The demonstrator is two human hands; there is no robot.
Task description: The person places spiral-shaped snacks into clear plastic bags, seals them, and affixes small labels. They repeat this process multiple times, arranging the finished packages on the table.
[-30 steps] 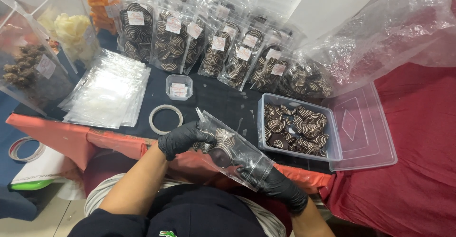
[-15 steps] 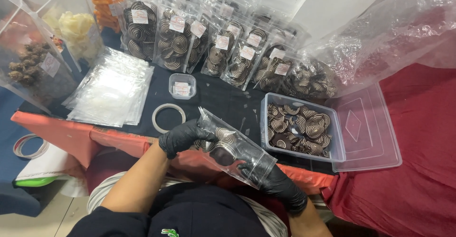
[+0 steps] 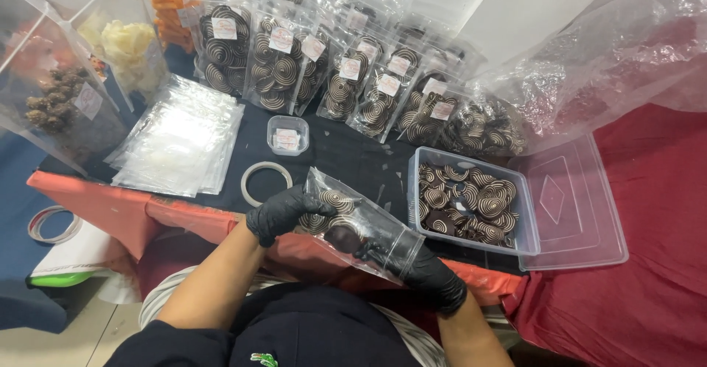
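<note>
Both my hands wear black gloves. My left hand [image 3: 283, 212] grips the closed end of a clear plastic pouch [image 3: 359, 225] that holds several brown-and-cream spiral cookies. My right hand [image 3: 427, 270] is pushed into the pouch's open end, its fingers around a dark cookie inside. The pouch lies tilted above the table's near edge. A clear plastic tub [image 3: 469, 202] filled with the same spiral cookies stands just right of the pouch.
Rows of filled, labelled cookie pouches [image 3: 346, 72] stand at the back. A stack of empty clear pouches [image 3: 180, 142], a tape ring [image 3: 264, 181] and a small clear box [image 3: 287, 134] lie to the left. The tub's lid [image 3: 574, 205] rests on red cloth.
The pouch has tipped slightly and my right hand sits a little deeper in its open end. The left hand keeps its grip.
</note>
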